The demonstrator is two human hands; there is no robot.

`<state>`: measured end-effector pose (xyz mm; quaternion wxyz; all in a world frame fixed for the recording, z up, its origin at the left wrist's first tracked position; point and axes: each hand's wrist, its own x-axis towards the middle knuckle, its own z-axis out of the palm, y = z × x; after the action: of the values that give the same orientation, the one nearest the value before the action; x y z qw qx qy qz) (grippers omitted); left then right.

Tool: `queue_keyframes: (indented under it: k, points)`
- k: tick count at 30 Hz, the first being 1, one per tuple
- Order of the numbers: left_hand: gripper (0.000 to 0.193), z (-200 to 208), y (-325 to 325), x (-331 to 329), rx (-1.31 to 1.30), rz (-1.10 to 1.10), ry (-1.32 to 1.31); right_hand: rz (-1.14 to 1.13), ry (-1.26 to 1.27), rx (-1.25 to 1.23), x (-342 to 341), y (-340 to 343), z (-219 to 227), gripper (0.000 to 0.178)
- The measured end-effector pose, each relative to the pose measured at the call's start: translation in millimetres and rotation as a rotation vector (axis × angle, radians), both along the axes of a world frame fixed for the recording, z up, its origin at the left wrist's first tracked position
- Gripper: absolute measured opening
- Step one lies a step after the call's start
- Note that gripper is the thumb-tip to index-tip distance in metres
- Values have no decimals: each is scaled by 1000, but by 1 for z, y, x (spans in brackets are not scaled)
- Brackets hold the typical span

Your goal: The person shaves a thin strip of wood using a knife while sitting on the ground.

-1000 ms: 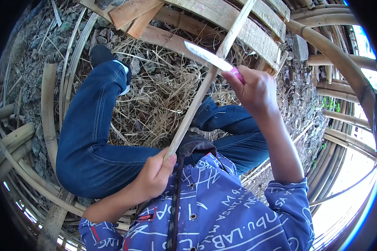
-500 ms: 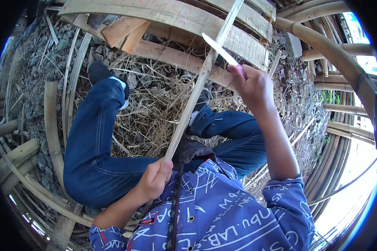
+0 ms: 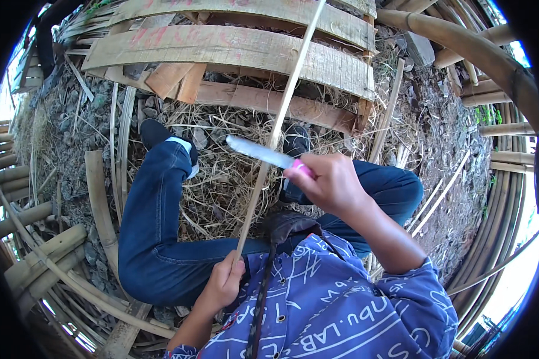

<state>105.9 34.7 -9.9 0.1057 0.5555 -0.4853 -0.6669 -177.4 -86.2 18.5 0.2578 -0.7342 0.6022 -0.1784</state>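
Note:
A long, narrow split-bamboo strip (image 3: 259,179) runs from my lap up across the pallet. Its near end is gripped by my left hand (image 3: 224,281), fingers wrapped round it beside my left thigh. My right hand (image 3: 332,182) is closed on the pink handle of a knife (image 3: 260,151). The blade points left and lies across the strip about midway along, slightly blurred. Whether its edge touches the strip I cannot tell. The far end of the strip passes out at the top of the view.
Ahead lies a slatted wooden pallet (image 3: 221,51) with short board offcuts (image 3: 176,82) at its edge. Dry shavings (image 3: 212,197) cover the ground between my legs. Bamboo poles (image 3: 45,254) stack at the left, and a bamboo framework (image 3: 461,42) stands at the right.
My right hand has drawn the knife back toward me along the strip, and its blade now points further left. The strip stands steeper and shows a thinner side. The left hand keeps its hold.

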Motion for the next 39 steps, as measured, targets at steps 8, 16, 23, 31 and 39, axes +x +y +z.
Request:
queue_keyframes:
  k: [8, 16, 23, 31, 39]
  points:
    - [22, 0, -47, -1, 300, -219, 225, -372, -741, 172, 11, 1, -16, 40]
    - [51, -9, -74, -11, 263, -30, 358, -504, -892, 283, -13, 20, -28, 38]
    - [41, 3, -114, -18, -92, -58, 195, -502, -922, 346, -14, 34, -36, 41]
    - [33, 11, -110, -2, 113, -226, 229, 11, -287, 212, 25, 52, -16, 33]
    - [22, 7, -54, 22, 105, -489, 128, 16, -221, 197, 34, 52, -14, 33]
